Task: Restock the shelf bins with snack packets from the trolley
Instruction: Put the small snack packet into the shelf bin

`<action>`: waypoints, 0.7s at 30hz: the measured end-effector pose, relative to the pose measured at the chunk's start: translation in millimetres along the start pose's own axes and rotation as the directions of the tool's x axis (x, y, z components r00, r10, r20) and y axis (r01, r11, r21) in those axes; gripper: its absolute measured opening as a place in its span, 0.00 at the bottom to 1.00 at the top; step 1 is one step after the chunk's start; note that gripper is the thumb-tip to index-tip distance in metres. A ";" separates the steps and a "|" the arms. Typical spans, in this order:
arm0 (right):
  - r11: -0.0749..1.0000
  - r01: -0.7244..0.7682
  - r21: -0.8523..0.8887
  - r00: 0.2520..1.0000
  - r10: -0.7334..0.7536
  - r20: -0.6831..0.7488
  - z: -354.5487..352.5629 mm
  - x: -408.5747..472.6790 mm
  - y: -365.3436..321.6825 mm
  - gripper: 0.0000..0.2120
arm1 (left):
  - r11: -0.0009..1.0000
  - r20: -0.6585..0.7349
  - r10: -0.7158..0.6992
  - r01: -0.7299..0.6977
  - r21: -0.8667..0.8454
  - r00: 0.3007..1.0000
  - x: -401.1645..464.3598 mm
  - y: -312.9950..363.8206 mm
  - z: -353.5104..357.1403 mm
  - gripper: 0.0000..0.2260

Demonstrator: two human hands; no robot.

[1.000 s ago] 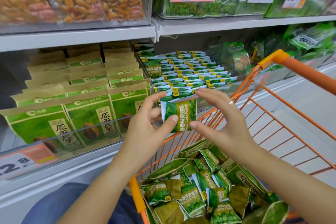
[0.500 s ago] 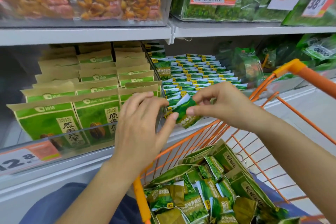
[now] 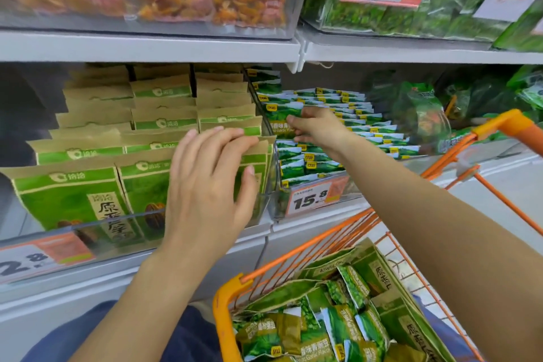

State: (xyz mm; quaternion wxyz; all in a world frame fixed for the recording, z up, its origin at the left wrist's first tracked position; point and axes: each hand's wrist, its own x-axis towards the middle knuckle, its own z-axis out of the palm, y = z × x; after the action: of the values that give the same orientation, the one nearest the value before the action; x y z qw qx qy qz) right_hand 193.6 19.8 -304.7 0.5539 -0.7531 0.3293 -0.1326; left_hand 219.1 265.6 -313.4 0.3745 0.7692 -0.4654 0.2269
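- The trolley (image 3: 232,297), orange-framed, sits nearest, low and right of centre; its basket holds a loose heap of green snack packets (image 3: 338,329) lying at all angles, with some larger green-and-tan bags at the right side. The bottom frame edge cuts the heap off, so how much remains cannot be told.
- The left hand (image 3: 205,182) hovers farther in, over the front of the left bin; its fingers are spread and straight, the tips on or just above the tops of the kraft-and-green bags (image 3: 164,167) that stand upright in rows. It holds nothing. Whether the fingertips actually press the bags is hard to make out.
- The right hand (image 3: 317,126) reaches farther and to the right, into the neighbouring bin of small packets (image 3: 338,114). Its fingers curl round a green packet (image 3: 279,123) near the bin's left wall, at the clear divider between the two bins.
- The held packet looks upright, its face towards the viewer and its long axis roughly up and down, matching the rows standing behind it; the hand hides its right part and lower edge.
- The likely coming move turns on the slot straight below and just in front of the right hand: the packet would go down into the row there. The right hand is the nearer one, already inside that bin.
- A price tag (image 3: 316,197) on the bin front and the glare of the clear wall obscure the nearest rows.
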 end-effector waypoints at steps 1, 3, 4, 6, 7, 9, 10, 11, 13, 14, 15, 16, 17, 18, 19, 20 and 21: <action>1.000 -0.015 -0.026 1.000 0.015 -0.004 1.1 3.8 4.8 0.13 | 1.000 0.004 0.000 0.000 0.000 1.000 0.7 -0.7 0.0 0.13; 0.993 -0.005 -0.118 1.000 0.003 -0.013 3.3 5.8 6.0 0.07 | 1.000 0.005 -0.002 0.002 -0.001 1.000 2.2 -0.7 1.0 0.13; 0.986 0.009 -0.168 0.999 -0.014 -0.028 3.3 7.3 5.0 0.09 | 1.000 0.001 -0.003 0.003 -0.002 1.000 3.0 -0.6 1.6 0.13; 0.980 0.033 -0.194 0.995 -0.051 -0.086 2.4 5.8 2.8 0.12 | 1.000 -0.007 0.001 -0.001 -0.001 1.000 4.6 -0.8 2.6 0.12; 0.984 0.045 -0.170 0.990 -0.066 -0.123 1.7 2.0 1.1 0.14 | 1.000 -0.013 0.002 -0.002 0.002 1.000 5.0 -0.5 3.0 0.12; 0.988 0.102 -0.117 0.971 -0.124 -0.203 -1.4 -12.2 0.3 0.13 | 1.000 -0.038 0.001 -0.001 0.005 0.999 4.1 0.2 4.2 0.12; 0.984 0.149 -0.093 0.954 -0.168 -0.249 -3.5 -24.0 0.7 0.11 | 1.000 -0.060 0.000 0.000 0.003 0.998 3.0 1.1 4.9 0.12; 0.975 0.207 -0.076 0.932 -0.220 -0.288 -6.4 -38.9 2.4 0.08 | 1.000 -0.088 0.005 -0.005 -0.002 0.996 1.9 2.8 4.8 0.12; 0.943 0.329 -0.048 0.894 -0.328 -0.307 -14.0 -78.4 6.7 0.03 | 0.998 -0.157 0.057 -0.062 -0.023 0.986 -0.1 8.6 1.3 0.12; 0.922 0.383 -0.058 0.880 -0.383 -0.280 -17.9 -101.1 10.6 0.03 | 0.992 -0.180 0.105 -0.116 -0.052 0.978 -1.8 12.8 -1.2 0.11; 0.901 0.427 -0.082 0.870 -0.434 -0.235 -20.9 -125.7 16.5 0.04 | 0.979 -0.172 0.152 -0.172 -0.108 0.973 -5.3 18.2 -3.9 0.10; 0.879 0.460 -0.123 0.864 -0.475 -0.166 -22.8 -149.9 23.1 0.04 | 0.960 -0.122 0.191 -0.211 -0.186 0.974 -9.9 23.9 -5.6 0.09; 0.853 0.489 -0.181 0.858 -0.508 -0.076 -23.8 -171.6 30.7 0.03 | 0.939 -0.025 0.213 -0.212 -0.270 0.977 -15.0 29.6 -5.8 0.09; 0.823 0.507 -0.257 0.855 -0.517 0.032 -23.7 -190.0 39.9 0.02 | 0.926 0.102 0.230 -0.186 -0.329 0.968 -20.5 34.7 -4.0 0.09; 0.774 0.518 -0.364 0.854 -0.494 0.165 -22.9 -202.8 48.9 0.03 | 0.928 0.232 0.246 -0.159 -0.336 0.941 -25.4 38.7 -0.5 0.10; 0.694 0.527 -0.491 0.850 -0.421 0.316 -20.8 -211.3 56.8 0.04 | 0.942 0.341 0.258 -0.156 -0.299 0.904 -29.5 41.1 3.9 0.12; 0.592 0.544 -0.595 0.835 -0.308 0.456 -16.3 -215.6 65.3 0.06 | 0.950 0.420 0.275 -0.178 -0.255 0.865 -32.9 41.6 8.2 0.14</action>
State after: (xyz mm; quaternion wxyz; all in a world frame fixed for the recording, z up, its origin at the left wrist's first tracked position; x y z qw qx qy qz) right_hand 0.4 135.2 -323.6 0.2182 -0.9732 0.0718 -0.0089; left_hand 167.0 265.1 -326.2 0.3054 0.6970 -0.6478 0.0353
